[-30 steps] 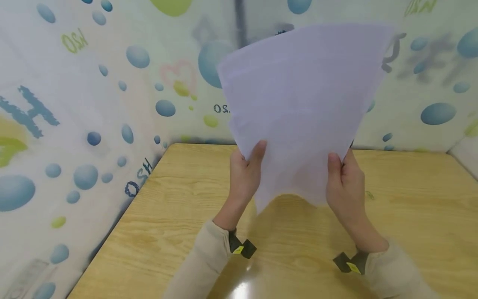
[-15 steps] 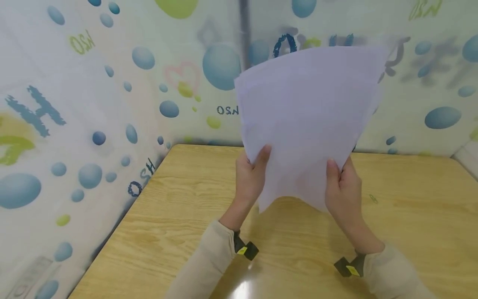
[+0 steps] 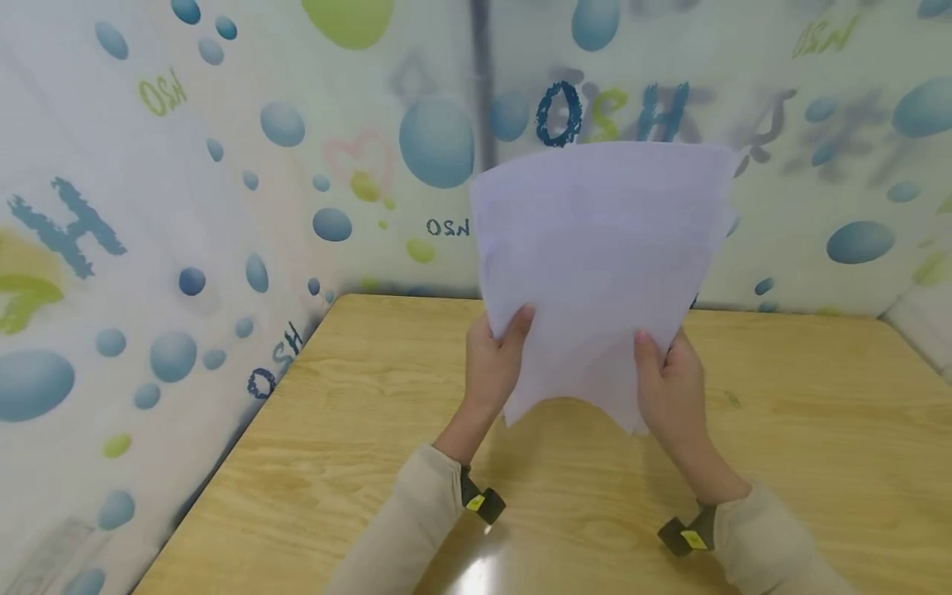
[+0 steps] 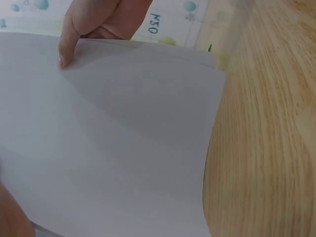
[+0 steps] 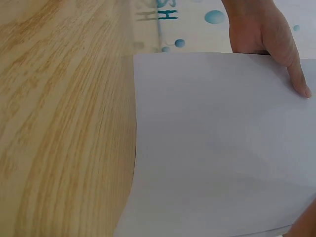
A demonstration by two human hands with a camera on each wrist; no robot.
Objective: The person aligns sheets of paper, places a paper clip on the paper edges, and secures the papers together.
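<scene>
Several white sheets of paper (image 3: 595, 273) are held up in a loose stack over the table, bowed so that their lower edge arches. My left hand (image 3: 492, 364) grips the left side, thumb on the near face and fingers behind. On the opposite side my right hand (image 3: 672, 388) pinches the stack the same way. Slightly offset sheet edges show at the upper right and, in the left wrist view, at a corner of the paper (image 4: 148, 123). That view has the right hand (image 4: 106, 19) across the stack; the right wrist view has the left hand (image 5: 264, 29) across it.
Beneath the paper is a wood-grain table (image 3: 357, 397). A small thin greenish item or mark (image 3: 732, 399) is on it, right of my right hand. Patterned walls (image 3: 402, 74) stand behind and to the left. Small black devices (image 3: 485, 502) sit at both wrists.
The stack has come down, its top edge well lower than before and more of the wall lettering uncovered. Both hands keep their grip and have sunk slightly; the right hand has shifted a little left.
</scene>
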